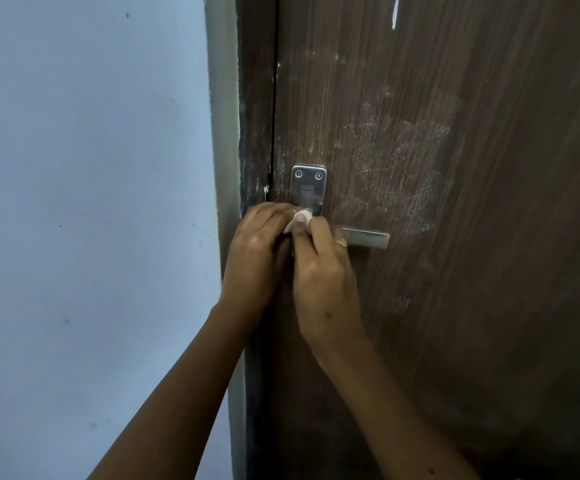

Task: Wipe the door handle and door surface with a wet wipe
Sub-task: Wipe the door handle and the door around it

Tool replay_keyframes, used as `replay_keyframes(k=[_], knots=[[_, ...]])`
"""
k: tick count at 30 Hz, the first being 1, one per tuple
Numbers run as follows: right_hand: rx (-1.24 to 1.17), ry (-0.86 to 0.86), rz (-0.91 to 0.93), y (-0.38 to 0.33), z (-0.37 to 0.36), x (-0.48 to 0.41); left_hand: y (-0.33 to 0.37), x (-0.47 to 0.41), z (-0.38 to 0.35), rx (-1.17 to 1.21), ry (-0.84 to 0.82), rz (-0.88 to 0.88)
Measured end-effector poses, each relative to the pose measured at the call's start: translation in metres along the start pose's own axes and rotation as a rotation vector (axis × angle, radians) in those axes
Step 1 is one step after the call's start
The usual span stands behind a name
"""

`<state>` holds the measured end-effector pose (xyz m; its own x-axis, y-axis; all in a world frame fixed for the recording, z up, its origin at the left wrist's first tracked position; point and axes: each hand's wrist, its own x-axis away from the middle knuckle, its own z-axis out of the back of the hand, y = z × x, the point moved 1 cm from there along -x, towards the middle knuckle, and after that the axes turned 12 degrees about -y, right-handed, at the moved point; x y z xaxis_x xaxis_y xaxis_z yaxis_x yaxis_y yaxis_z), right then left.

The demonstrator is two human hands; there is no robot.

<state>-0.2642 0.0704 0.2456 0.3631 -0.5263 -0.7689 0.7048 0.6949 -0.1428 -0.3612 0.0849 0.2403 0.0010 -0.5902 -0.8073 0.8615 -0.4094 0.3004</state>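
Wipe: wet wipe [300, 218], a small, pale, crumpled wad, pressed where the lever meets the lower edge of the metal plate, at the door's left edge.
Right hand: right hand [323, 268] pinches the wipe, its grip closed on the wad, fingers curled over the lever's root, apparently to rub the joint. A ring shows on one finger.
Left hand: left hand [257, 251] is cupped against the wipe's left side, fingers bent; whether its grip holds the wipe or only steadies it, I cannot tell.
Handle: door handle [366, 238], a flat, brushed-metal bar jutting right, under a rectangular plate [308, 188] with two screws.
Door: door [454, 237], dark brown wood-grain, with chalky whitish smears above and right of the handle, likely not yet wiped.
Surroundings: dark frame [255, 116], then a pale blue wall [91, 202].
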Motion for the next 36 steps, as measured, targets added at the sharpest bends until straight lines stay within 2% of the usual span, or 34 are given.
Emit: replay_keyframes(k=[2, 6, 9, 16, 20, 22, 25, 29, 33, 36], knots=[[0.059, 0.014, 0.006, 0.013, 0.006, 0.001, 0.000, -0.001, 0.002, -0.019, -0.025, -0.008], [0.019, 0.117, -0.209, 0.051, 0.032, 0.015, 0.001, 0.000, 0.003, -0.019, -0.044, -0.011], [0.062, 0.051, -0.249, 0.052, 0.039, 0.008, 0.000, 0.002, -0.001, -0.010, -0.008, -0.015], [-0.033, -0.167, -0.026, 0.001, 0.015, -0.021, -0.007, 0.003, -0.008, -0.035, 0.103, 0.000], [-0.073, -0.228, 0.001, 0.013, 0.020, -0.029, -0.005, 0.014, -0.002, 0.002, 0.057, 0.025], [-0.074, -0.291, 0.016, 0.025, 0.028, -0.037, -0.003, 0.019, 0.005, -0.077, 0.023, -0.023], [-0.117, -0.398, 0.092, 0.034, 0.038, -0.053, 0.000, 0.015, 0.024, -0.323, 0.115, -0.130], [-0.059, -0.444, 0.223, 0.037, 0.031, -0.073, -0.005, -0.012, 0.047, -0.540, 0.307, -0.126], [0.099, -0.488, 0.336, 0.045, 0.022, -0.081, -0.017, -0.035, 0.056, -0.664, 0.299, -0.078], [0.176, -0.370, 0.480, 0.050, 0.026, -0.082, -0.025, -0.040, 0.055, -0.654, 0.268, -0.073]])
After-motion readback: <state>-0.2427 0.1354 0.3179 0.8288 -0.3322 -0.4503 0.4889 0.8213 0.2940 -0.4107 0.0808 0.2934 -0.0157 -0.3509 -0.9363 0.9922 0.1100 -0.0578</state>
